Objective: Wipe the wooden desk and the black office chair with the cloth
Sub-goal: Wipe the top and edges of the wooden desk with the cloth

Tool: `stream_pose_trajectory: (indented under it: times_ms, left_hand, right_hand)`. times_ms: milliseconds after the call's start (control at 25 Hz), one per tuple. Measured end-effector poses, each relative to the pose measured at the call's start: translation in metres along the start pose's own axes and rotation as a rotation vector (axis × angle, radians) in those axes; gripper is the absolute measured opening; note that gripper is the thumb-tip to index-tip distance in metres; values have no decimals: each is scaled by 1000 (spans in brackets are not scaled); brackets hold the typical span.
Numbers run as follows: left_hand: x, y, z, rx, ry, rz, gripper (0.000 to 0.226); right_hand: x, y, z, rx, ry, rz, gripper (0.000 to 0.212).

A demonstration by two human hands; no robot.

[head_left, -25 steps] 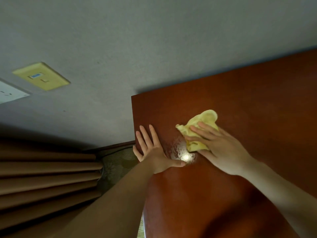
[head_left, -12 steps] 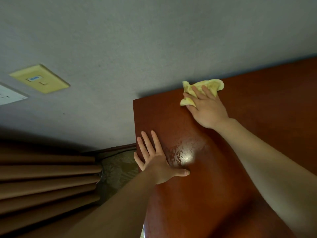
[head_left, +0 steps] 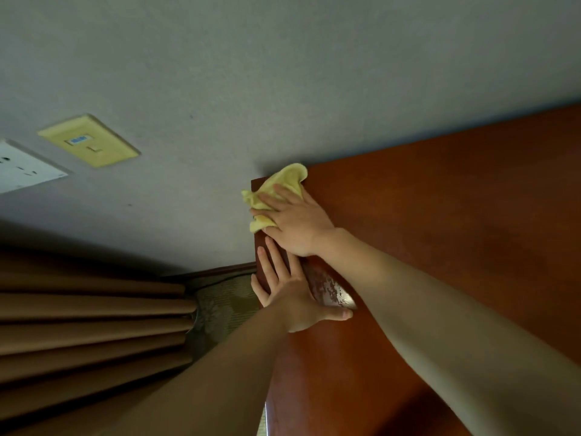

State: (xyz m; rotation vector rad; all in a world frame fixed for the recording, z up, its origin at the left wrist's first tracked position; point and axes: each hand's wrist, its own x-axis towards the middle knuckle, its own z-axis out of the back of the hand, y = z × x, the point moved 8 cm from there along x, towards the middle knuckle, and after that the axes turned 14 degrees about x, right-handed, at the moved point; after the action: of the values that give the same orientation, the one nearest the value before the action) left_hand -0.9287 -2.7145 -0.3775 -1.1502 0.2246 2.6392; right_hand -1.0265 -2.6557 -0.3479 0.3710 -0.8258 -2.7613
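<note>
A reddish-brown wooden desk (head_left: 440, 234) fills the right half of the view, its far left corner against the grey wall. A crumpled yellow cloth (head_left: 276, 187) lies on that corner, partly hanging past the left edge. My right hand (head_left: 295, 221) presses flat on the cloth with straight fingers. My left hand (head_left: 289, 291) rests flat on the desk's left edge just below, fingers spread, thumb pointing right. A glossy damp patch (head_left: 330, 287) shines between my two arms. The black office chair is out of view.
The grey wall (head_left: 283, 73) rises behind the desk with a yellow wall plate (head_left: 88, 140) and a white socket plate (head_left: 22, 166) at the left. Brown curtain folds (head_left: 88, 325) hang at the lower left. Patterned carpet (head_left: 223, 306) shows beside the desk.
My right hand has slid the cloth leftward along the back edge to the desk's far left corner, after first pushing it away from me. My left hand has stayed in place.
</note>
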Motion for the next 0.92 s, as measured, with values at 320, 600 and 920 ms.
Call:
stream_pose_trajectory:
  times_ms: [320, 600, 920]
  left_hand:
    - [0, 1, 2, -20, -37, 2, 157]
    - [0, 1, 3, -33, -51, -3, 156]
    - [3, 0, 3, -34, -42, -8, 156]
  right_hand:
    - [-129, -67, 14, -13, -381, -319, 48]
    - [-145, -167, 68, 12, -395, -561, 49]
    - [-70, -151, 70, 50, -295, -574, 50]
